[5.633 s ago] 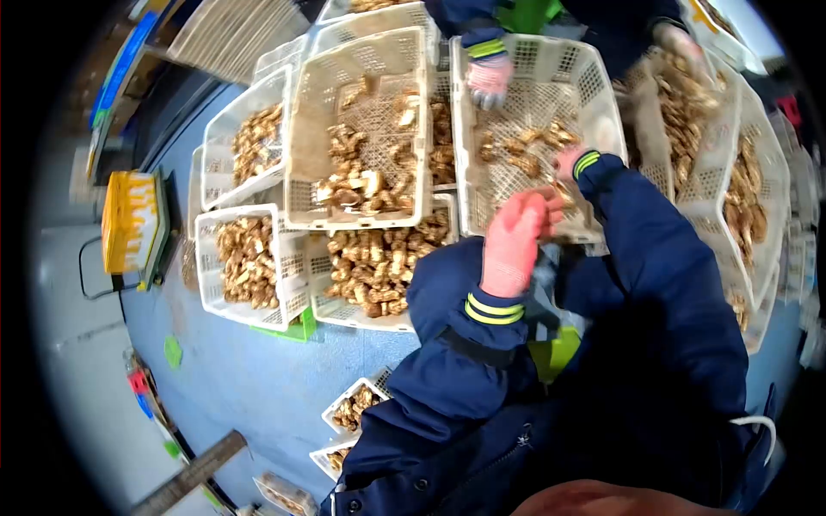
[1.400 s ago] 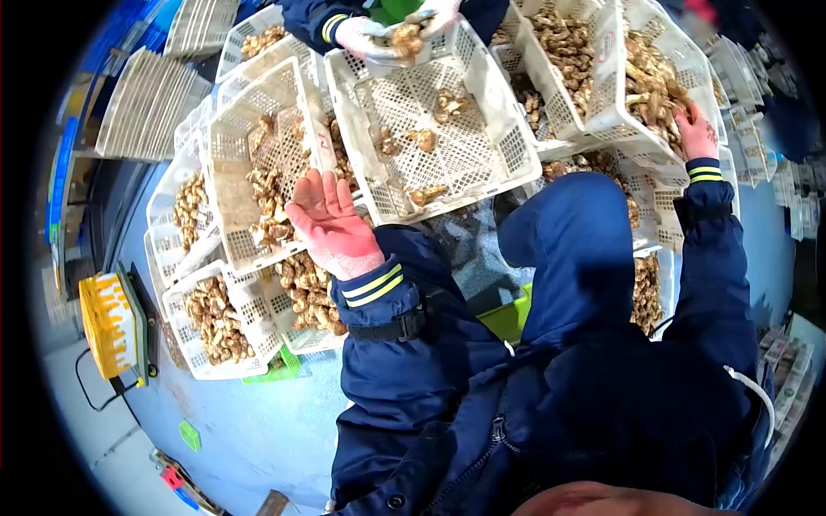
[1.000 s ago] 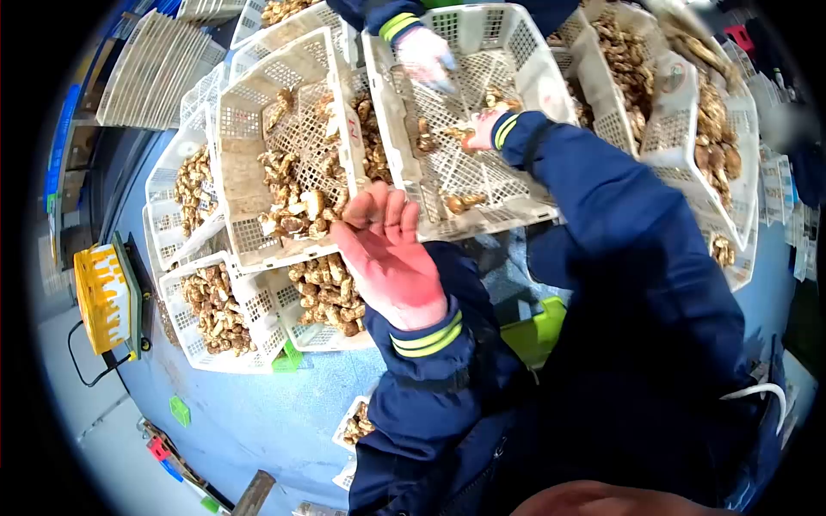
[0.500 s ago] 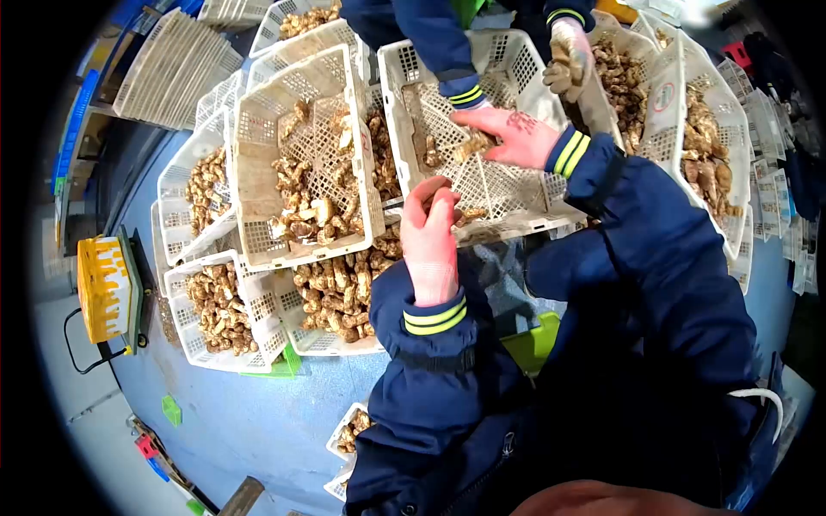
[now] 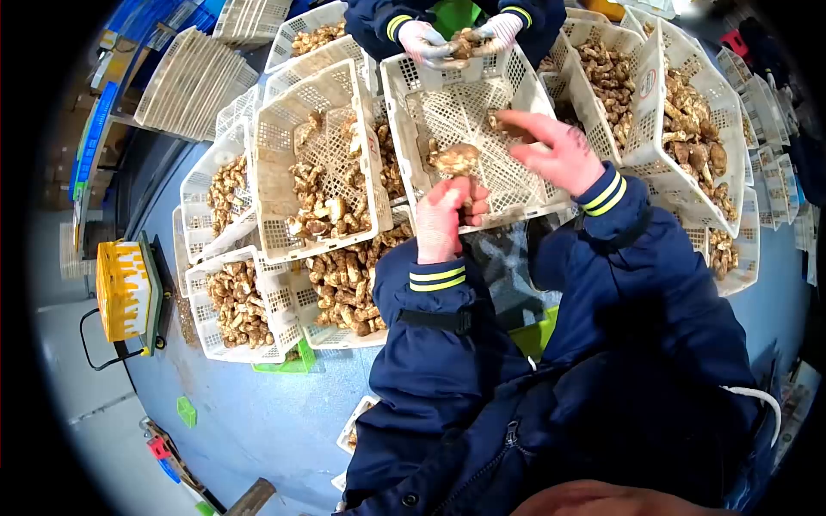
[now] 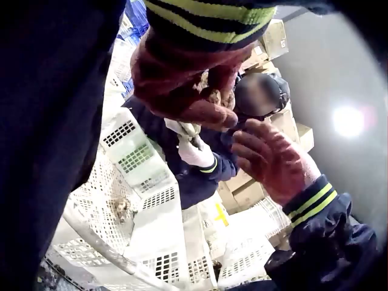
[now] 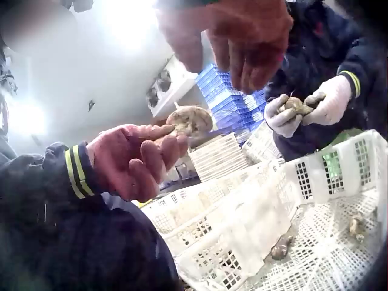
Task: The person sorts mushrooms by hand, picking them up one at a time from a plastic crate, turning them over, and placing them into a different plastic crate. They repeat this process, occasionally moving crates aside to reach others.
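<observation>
In the head view my left hand (image 5: 440, 222), in a pink glove, holds a brown mushroom (image 5: 456, 160) over the near left part of a white mesh crate (image 5: 525, 211). The right wrist view shows the mushroom (image 7: 193, 120) cap outward, its stem pinched between the thumb and fingers of my left hand (image 7: 130, 162). My right hand (image 5: 557, 153), also pink-gloved, hovers over the crate's right side with fingers extended and nothing in them. A few small mushrooms lie on the crate floor. From the left wrist, the fingers of my right hand (image 6: 273, 159) look loosely spread.
Across the crate, another person's white-gloved hands (image 5: 422, 43) hold a mushroom (image 5: 465, 43). Crates of mushrooms (image 5: 327, 211) stand at the left, and more crates (image 5: 693, 129) at the right. Stacked white crates (image 5: 194, 82) are at the back left, a yellow-and-white cart (image 5: 122, 288) farther left.
Half a second ago my right hand had a mushroom over the crate; now the left holds one and the right is bare. The other person's hands have drawn back to the crate's far edge.
</observation>
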{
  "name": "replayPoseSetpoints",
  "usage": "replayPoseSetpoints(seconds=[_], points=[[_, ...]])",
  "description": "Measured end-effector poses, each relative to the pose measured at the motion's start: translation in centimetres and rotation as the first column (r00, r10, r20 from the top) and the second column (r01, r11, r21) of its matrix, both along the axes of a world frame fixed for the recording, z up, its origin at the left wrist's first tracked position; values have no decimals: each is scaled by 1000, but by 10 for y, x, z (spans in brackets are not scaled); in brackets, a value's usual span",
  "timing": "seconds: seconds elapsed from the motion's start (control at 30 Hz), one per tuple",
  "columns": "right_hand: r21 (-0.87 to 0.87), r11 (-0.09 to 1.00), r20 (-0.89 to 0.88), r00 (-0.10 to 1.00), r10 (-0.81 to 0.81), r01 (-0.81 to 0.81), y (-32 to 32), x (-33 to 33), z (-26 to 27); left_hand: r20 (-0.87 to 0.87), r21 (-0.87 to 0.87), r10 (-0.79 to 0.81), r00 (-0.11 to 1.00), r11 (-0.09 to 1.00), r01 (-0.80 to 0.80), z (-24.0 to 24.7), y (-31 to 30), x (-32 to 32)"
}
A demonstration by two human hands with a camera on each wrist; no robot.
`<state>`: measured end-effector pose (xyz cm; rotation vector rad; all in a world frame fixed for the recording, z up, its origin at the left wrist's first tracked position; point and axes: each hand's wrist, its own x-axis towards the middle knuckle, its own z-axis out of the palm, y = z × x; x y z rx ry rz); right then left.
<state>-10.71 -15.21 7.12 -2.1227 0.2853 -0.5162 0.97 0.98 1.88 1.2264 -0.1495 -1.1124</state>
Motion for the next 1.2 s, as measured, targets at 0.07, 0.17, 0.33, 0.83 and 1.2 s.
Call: replayPoseSetpoints(seconds=[0.07,0.17,0.33,0.83,1.2], points=[[184,980,-84,995,-57,72,-5,-1,0,-8,-52,76,997,996,-77,7,4,2],[417,907,-154,988,12,54,0,2,-12,-54,-277,196,979,939,-203,-1,6,11],[699,714,-232,930,284,-44,25,17,-27,-178,-405,183,967,882,-242,-3,-10,4],[850,504,92,899,-427,152,-122,-194,6,99,-292,228,969,937,-190,-11,1,16],[416,873,-296,945,-135,255,-93,-45,-4,-105,-423,585,804,705,-569,5,17,24]])
